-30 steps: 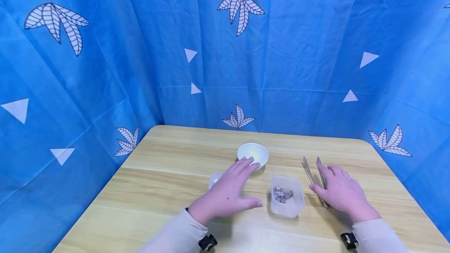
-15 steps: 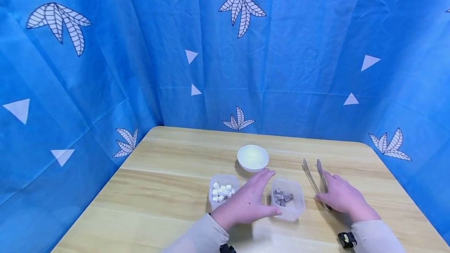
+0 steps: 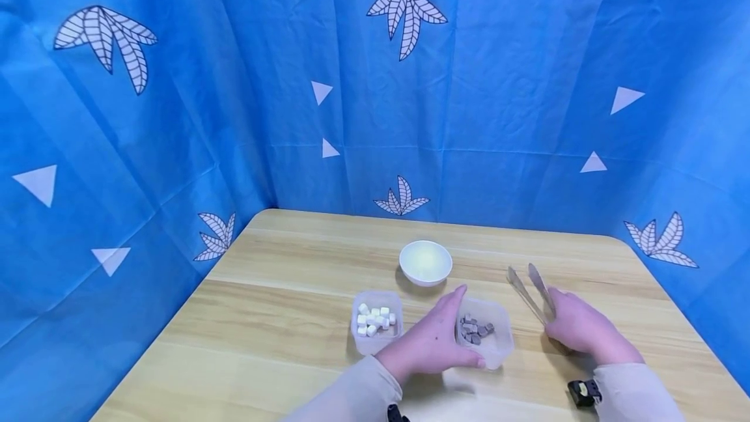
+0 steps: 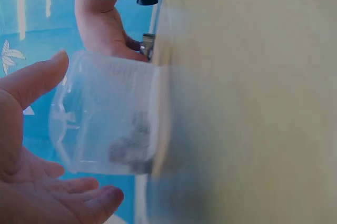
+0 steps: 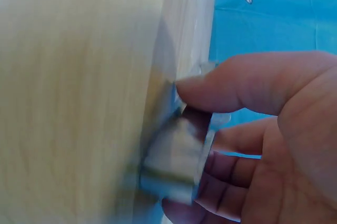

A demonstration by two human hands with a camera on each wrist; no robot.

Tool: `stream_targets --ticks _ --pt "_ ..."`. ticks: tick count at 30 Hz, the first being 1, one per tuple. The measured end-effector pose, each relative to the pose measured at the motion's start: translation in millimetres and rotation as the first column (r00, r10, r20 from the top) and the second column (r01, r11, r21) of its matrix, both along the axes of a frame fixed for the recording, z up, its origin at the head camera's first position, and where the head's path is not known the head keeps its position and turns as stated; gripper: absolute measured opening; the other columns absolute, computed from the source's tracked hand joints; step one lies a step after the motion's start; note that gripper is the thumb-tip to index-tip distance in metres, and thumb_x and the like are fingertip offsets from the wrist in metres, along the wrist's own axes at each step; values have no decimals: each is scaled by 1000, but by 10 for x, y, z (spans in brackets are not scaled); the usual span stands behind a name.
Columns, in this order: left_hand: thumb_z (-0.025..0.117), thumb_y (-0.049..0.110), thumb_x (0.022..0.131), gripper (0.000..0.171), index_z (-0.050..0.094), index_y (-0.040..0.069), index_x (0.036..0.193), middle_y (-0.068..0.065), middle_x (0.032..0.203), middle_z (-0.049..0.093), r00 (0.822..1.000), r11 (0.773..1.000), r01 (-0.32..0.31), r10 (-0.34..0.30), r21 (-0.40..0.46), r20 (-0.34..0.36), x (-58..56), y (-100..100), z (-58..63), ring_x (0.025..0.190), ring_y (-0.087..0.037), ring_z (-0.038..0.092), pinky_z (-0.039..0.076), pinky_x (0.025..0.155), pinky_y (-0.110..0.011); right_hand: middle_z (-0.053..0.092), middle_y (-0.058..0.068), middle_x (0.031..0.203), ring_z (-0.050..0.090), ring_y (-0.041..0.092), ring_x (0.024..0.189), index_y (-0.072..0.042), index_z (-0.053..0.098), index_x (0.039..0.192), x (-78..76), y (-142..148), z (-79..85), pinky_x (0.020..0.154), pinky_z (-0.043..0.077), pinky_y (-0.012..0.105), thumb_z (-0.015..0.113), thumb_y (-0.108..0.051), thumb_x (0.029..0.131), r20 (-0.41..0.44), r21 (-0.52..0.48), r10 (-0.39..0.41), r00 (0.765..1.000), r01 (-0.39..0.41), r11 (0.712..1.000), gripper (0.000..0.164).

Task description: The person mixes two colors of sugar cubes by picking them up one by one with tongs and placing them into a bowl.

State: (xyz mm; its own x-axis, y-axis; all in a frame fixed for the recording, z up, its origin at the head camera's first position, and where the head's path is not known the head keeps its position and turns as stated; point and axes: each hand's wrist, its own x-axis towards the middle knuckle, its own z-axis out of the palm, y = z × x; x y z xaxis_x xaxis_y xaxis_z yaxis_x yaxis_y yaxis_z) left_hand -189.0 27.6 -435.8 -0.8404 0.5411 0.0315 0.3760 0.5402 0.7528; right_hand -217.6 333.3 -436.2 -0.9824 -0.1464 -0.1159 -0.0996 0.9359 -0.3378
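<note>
Across the desk (image 3: 281, 318), the left hand (image 3: 436, 337) has shifted rightward, off the left tub (image 3: 375, 346) and over to the right tub (image 3: 498, 350); its grip is spread about that tub's side, contact impossible to tell. The right hand (image 3: 577, 321) has curled round the metal tongs (image 3: 526, 295), so the tool seems secured, the tub not yet. Behind both translucent tubs stands a white bowl (image 3: 425, 264). The right tub holds dark chunks (image 3: 476, 329); the left, small white cubes (image 3: 375, 320).
</note>
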Motion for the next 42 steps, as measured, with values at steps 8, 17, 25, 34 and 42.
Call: stream_targets --ticks 8,17,25,34,42 --pt "93 27 68 128 6 37 162 -1 161 31 974 973 -45 -8 228 229 -51 44 -240 141 -20 37 26 118 -46 58 16 99 59 36 92 6 59 119 -31 83 5 84 49 62 65 -8 86 -42 -14 81 996 -81 997 37" --pt "91 29 72 119 14 32 162 17 146 44 965 942 -69 -20 328 260 -71 121 -379 128 -10 47 29 117 -45 61 5 86 51 19 66 -1 59 123 -68 145 140 59 46 37 66 -17 92 -3 -190 114 993 -113 975 36" --pt "90 28 73 111 22 25 161 13 147 45 972 945 -30 -48 326 230 -74 118 -436 130 -6 45 28 117 -40 68 15 112 64 20 82 -3 58 131 -83 86 355 68 52 40 73 -25 93 -69 -246 123 990 -137 959 47" --pt "90 28 75 107 25 24 159 13 144 47 976 946 -7 -64 324 208 -129 109 -415 128 -4 46 30 116 -35 69 10 110 63 15 73 -8 59 137 -86 -2 552 60 51 32 72 -38 94 -123 -271 134 983 -164 948 54" --pt "90 32 75 107 24 25 159 14 145 46 978 947 -22 -47 320 205 -142 44 -462 131 -5 44 29 117 -39 65 12 127 58 9 71 -10 58 141 -22 -17 718 55 50 29 67 -28 99 -142 -328 262 955 -295 897 47"
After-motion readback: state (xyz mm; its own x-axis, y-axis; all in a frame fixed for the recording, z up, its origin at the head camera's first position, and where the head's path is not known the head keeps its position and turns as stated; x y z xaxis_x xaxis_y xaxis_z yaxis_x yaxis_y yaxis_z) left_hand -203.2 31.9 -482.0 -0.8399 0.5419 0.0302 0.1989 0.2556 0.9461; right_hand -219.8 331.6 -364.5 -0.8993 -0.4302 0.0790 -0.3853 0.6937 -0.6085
